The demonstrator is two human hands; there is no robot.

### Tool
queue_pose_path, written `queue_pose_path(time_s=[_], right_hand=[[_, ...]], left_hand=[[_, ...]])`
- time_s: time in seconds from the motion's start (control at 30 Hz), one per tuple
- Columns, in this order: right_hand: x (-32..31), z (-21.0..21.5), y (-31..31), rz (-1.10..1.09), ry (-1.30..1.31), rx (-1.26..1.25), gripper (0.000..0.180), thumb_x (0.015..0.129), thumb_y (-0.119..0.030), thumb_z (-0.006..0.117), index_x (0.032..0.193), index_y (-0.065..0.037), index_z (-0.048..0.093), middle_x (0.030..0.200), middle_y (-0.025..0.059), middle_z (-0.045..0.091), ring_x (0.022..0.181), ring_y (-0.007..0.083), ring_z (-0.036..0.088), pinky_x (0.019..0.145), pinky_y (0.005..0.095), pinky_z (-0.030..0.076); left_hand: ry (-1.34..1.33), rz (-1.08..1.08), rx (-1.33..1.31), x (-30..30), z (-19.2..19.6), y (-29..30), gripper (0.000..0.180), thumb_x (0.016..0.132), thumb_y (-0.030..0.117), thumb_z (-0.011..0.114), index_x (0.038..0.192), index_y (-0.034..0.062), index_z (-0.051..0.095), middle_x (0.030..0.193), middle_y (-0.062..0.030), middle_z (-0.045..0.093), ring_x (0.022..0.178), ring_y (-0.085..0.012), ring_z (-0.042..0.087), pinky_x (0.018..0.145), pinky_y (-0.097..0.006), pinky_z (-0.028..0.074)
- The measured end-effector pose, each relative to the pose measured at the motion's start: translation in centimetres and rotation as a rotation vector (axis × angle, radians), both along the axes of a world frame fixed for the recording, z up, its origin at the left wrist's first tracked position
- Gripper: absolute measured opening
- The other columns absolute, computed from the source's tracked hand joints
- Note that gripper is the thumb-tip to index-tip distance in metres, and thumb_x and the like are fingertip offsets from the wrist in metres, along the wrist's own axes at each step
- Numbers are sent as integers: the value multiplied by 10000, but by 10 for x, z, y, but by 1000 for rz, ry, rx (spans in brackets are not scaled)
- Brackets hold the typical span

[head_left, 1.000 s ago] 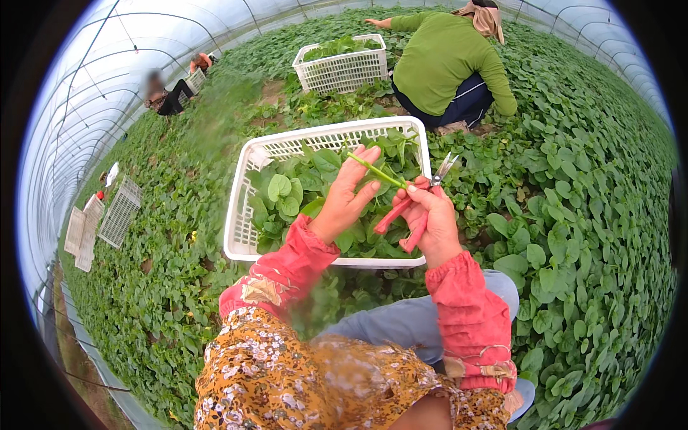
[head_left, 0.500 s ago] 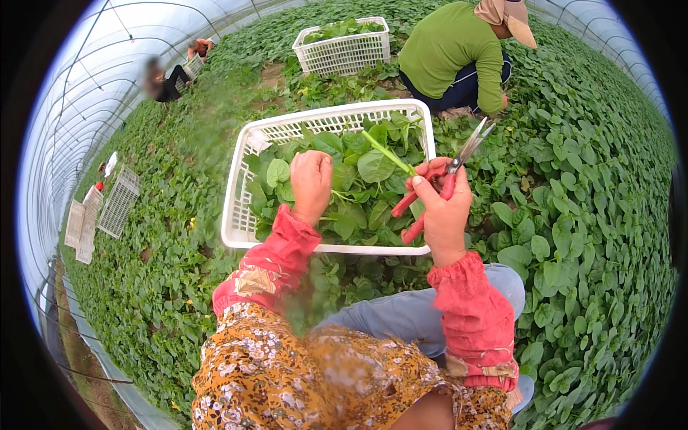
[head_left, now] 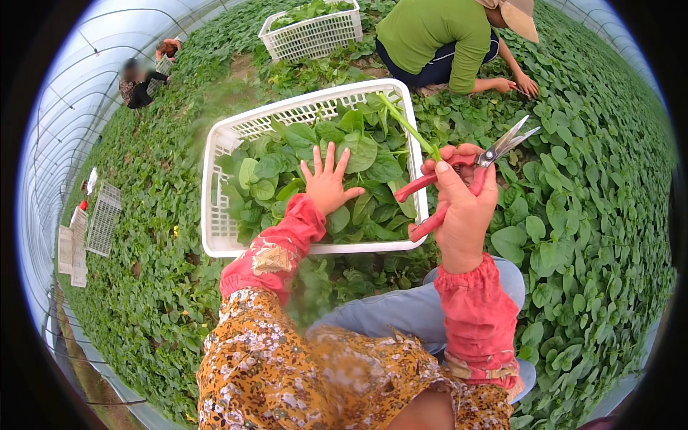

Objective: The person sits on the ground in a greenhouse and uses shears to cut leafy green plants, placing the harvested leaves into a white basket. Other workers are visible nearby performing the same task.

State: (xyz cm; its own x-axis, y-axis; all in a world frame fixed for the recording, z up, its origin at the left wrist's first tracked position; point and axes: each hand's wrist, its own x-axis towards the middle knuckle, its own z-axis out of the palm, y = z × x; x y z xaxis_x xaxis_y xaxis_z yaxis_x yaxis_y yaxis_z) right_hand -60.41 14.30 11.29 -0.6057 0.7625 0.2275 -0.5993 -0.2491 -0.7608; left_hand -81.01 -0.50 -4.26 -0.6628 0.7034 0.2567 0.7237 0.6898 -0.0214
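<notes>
My left hand lies palm down with fingers spread on picked green leaves. They fill a white slatted plastic crate in front of me. Just past the crate's right side, my right hand is closed around red-handled garden snips. The blades are parted and point up and to the right. Between the thumb and fingers of that same hand is a thick green stem, slanting up and left over the crate's rim.
Leafy plants cover the ground around me. A person in a green top crouches ahead on the right, hands among the plants. Another filled crate stands beyond mine. Empty crates sit at left; two people are farther back.
My left hand has gone from curled fingers above the leaves to spread flat on them. The right hand, with snips and stem, has shifted slightly right. The green-topped person's hands now reach farther right.
</notes>
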Motion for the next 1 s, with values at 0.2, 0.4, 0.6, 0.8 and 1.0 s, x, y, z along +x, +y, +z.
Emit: queue_pose_path(time_s=[0.2, 0.4, 0.6, 0.8, 1.0], right_hand=[[1, -3, -2, 2, 2, -70, 258, 854, 87, 559, 1080, -21, 498, 1015, 95, 575, 856, 226, 605, 820, 393, 535], [12, -4, 9, -47, 33, -122, 265, 848, 78, 570, 1082, -13, 482, 980, 84, 577, 839, 197, 617, 721, 337, 537], [38, 14, 31, -168, 13, -29, 268, 855, 81, 553, 1099, -12, 496, 1010, 103, 578, 859, 232, 602, 806, 398, 531], [51, 29, 37, -208, 52, -36, 276, 855, 71, 564, 1107, -11, 486, 1013, 91, 568, 860, 222, 607, 790, 360, 524], [51, 27, 39, -226, 19, -53, 280, 857, 72, 549, 1116, -9, 479, 1030, 107, 562, 858, 220, 591, 807, 378, 523]], left_hand=[[-310, 301, -370, -44, -80, -10, 909, 736, 539, 671, 1479, 212, 261, 1564, -107, 130, 1435, -405, -17, 1054, -708, 60], [-371, 240, -265, -46, -70, -2, 931, 730, 581, 660, 1478, 203, 255, 1552, -116, 175, 1435, -407, 28, 1068, -684, 90], [-267, -1, 72, -32, 10, -18, 840, 774, 590, 626, 1419, 120, 362, 1379, -166, 427, 1301, -374, 359, 1042, -613, 238], [87, -129, 272, -30, 39, 44, 604, 859, 360, 600, 1338, 30, 437, 1286, -160, 494, 1216, -349, 424, 1057, -478, 279], [-222, 127, 177, -85, -19, 142, 874, 861, 597, 478, 1487, 67, 177, 1506, -177, 270, 1405, -409, 176, 1092, -621, 141]])
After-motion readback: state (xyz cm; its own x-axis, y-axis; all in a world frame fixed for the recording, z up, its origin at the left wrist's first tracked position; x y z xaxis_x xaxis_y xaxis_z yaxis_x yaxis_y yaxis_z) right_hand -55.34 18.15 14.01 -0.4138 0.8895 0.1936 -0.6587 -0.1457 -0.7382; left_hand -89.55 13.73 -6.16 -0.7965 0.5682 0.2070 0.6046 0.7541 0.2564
